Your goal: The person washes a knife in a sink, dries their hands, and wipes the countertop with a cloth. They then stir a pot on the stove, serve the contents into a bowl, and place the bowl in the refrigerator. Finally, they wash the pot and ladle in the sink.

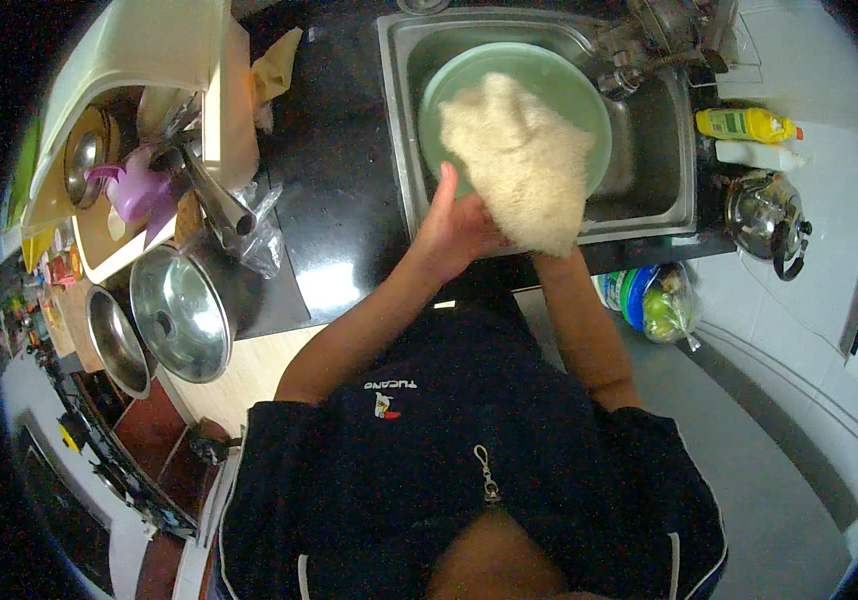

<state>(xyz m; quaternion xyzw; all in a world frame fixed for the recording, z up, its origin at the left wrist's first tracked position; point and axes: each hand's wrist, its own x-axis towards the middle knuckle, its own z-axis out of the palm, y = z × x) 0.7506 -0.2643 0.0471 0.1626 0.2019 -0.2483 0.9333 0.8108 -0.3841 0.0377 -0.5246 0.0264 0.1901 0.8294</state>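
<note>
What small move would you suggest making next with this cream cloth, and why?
I'd perhaps shift the cloth forward over the green basin, since its near end extends past the basin's rim in this view, and the left hand is at its edge.

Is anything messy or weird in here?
A little: a crumpled clear plastic bag lies beside the cream container, which looks untidy. The fuzzy pale cloth sticks out past the green basin, but the left hand is touching it, so that's not odd. I see no spill or damage.
</note>
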